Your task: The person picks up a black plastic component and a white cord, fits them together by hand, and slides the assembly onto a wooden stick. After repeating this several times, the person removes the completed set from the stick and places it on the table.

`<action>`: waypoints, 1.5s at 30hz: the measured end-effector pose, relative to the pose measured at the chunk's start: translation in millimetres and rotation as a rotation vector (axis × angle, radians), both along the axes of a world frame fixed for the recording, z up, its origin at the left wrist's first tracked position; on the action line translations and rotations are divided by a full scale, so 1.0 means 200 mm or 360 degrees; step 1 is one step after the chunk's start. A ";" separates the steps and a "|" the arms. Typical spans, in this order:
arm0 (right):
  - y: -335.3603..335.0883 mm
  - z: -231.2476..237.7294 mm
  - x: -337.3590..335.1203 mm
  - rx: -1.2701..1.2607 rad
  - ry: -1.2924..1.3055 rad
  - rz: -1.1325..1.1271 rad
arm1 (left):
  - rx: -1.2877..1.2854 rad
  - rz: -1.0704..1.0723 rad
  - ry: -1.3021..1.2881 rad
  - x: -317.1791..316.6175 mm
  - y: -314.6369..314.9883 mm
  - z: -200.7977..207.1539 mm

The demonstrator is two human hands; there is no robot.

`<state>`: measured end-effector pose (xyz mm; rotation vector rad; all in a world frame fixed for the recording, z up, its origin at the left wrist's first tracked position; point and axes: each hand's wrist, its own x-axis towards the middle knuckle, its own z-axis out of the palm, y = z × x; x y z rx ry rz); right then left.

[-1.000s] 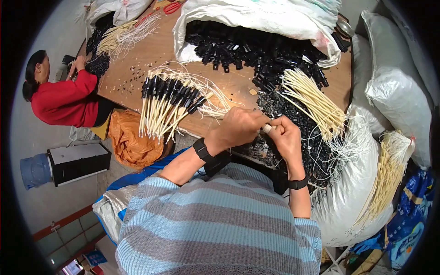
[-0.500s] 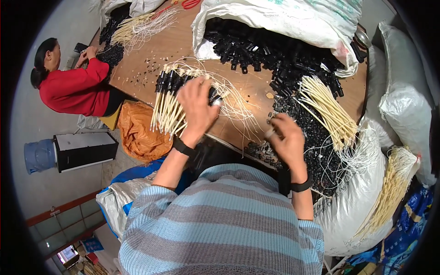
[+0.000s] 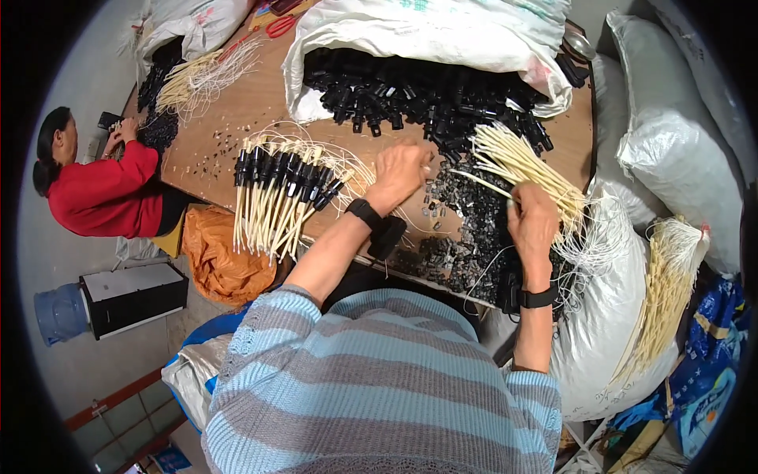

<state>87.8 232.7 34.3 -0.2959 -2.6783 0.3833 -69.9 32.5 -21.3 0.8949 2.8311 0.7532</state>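
My right hand [image 3: 534, 221] is closed on a single cream tube [image 3: 483, 184], whose free end points left over small dark pieces. Under and beyond that hand lies a bundle of cream tubes [image 3: 537, 170] with white cords trailing from it. My left hand [image 3: 401, 170] reaches over the table just left of the small dark pieces [image 3: 482, 229]. Its fingers are bent together, and whatever they hold is hidden. Left of it, several cream tubes fitted with black plastic sockets [image 3: 286, 178] lie side by side, their white cords stretching to the right.
An open white sack [image 3: 442, 35] spills black plastic sockets [image 3: 379, 99] across the table's far side. Filled sacks [image 3: 671, 118] stand at the right, one with another tube bundle [image 3: 667, 292] on it. A person in red [image 3: 106, 182] works at the far left. Red scissors [image 3: 280, 25] lie farther back.
My left hand has moved right, away from the fitted tubes. My right hand has shifted to the cream bundle and taken hold of one tube. The whole view has shifted slightly.
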 end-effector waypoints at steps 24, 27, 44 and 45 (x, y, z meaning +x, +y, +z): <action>-0.25 0.08 0.14 0.0241 -0.0602 0.0185 | 0.0668 -0.0565 0.0415 0.18 -0.25 0.08; -0.22 0.10 0.16 0.0357 -0.0519 0.0170 | 0.0419 -0.0630 0.0163 0.26 -0.21 0.21; -0.34 0.09 0.16 -0.0061 -0.0401 0.0172 | 0.1194 -0.0389 -0.0763 0.28 -0.25 0.14; -0.33 0.07 0.16 0.0046 -0.0494 0.0222 | 0.1193 -0.0381 -0.0756 0.28 -0.25 0.14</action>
